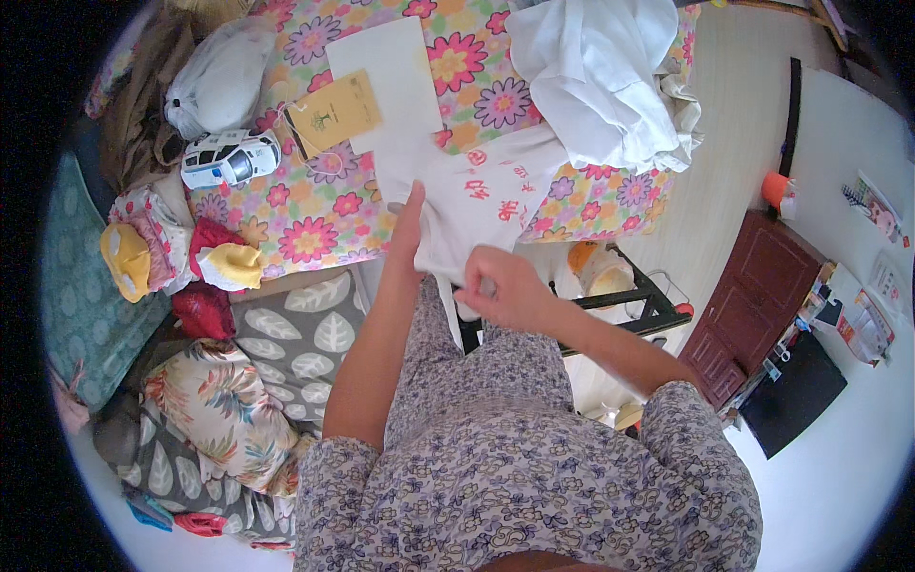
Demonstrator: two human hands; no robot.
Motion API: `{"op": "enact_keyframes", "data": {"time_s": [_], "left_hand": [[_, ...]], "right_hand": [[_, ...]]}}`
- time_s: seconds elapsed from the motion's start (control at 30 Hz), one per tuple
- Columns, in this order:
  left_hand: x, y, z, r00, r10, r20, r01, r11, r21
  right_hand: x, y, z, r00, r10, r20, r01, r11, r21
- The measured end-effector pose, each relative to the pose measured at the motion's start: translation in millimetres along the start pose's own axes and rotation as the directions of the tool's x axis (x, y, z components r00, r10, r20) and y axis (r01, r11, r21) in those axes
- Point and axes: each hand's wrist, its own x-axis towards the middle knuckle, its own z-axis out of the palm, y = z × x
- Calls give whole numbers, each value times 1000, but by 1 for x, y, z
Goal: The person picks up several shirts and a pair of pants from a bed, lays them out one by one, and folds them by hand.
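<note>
A white cloth garment (457,179) with red stitched or printed characters spreads over the near edge of a surface covered by a floral cloth (314,236). My left hand (411,225) holds the garment's left side, its thumb on top of the fabric. At the garment's lower edge my right hand (493,286) is curled, with fabric at its fingers; its grip is partly hidden. A tan tag with a white string (332,114) lies against the garment's upper left, beside a flat white piece (393,64). Crumpled white cloth (600,79) is heaped to the upper right.
At the left are a toy police car (230,159), a white bundle in a thin bag (221,79) and small dolls or cloth figures (229,264). Cushions (221,415) lie lower left. A black metal frame (643,307) and a bucket (600,272) stand right of my legs.
</note>
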Motion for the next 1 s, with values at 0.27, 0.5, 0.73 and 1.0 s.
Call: {"op": "enact_keyframes", "data": {"time_s": [0.27, 0.5, 0.73, 1.0], "left_hand": [[-2, 12, -66, 975, 161, -155, -188, 965, -182], [-112, 1, -111, 824, 329, -462, -352, 935, 39], [-242, -13, -99, 850, 440, -290, -96, 670, 736], [-112, 81, 1, 838, 485, 249, -406, 250, 879]], "right_hand": [[-38, -26, 16, 958, -48, 284, 69, 996, -65], [-78, -20, 15, 893, 233, 384, -180, 969, -169], [-85, -23, -31, 686, 204, 698, -248, 968, -40], [34, 25, -117, 871, 487, -72, -484, 822, -300]]}}
